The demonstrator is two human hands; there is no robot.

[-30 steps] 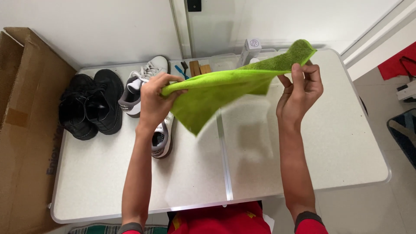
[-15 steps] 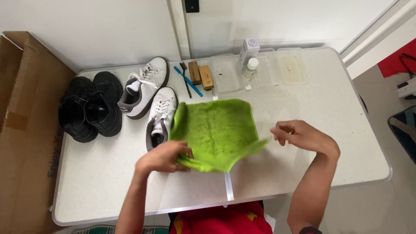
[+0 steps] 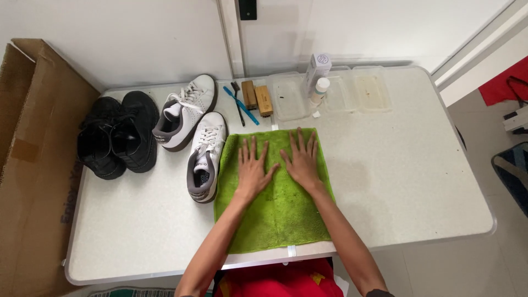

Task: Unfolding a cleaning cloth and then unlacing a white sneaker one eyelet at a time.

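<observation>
I am pressing both palms flat on the green cloth [image 3: 275, 217], smoothing it out on the tabletop [image 3: 401, 181]. My left hand [image 3: 252, 171] and right hand [image 3: 301, 163] are lying side by side on its far half, thumbs nearly meeting. My fingers [image 3: 253, 149] are spread wide and pointing away from me; they are gripping nothing, only bearing down on the fabric.

The cloth is lying open as a rough rectangle right in front of me, its near edge reaching the front rim of the tabletop. It is looking fluffy, like a microfibre towel, bright lime green, with a few faint darker smudges near the middle. Its left edge is sitting just beside the nearer white sneaker [image 3: 204, 160], perhaps touching the sole.

As I am judging it, the flattening is nearly complete. Any further move is calling for lifting my palms straight up, so the cloth is not dragging or bunching.

The black shoes [image 3: 118, 137] are standing well to the left, and the blue toothbrush [image 3: 240, 104] and clear trays [image 3: 374, 88] are lying beyond the cloth.
</observation>
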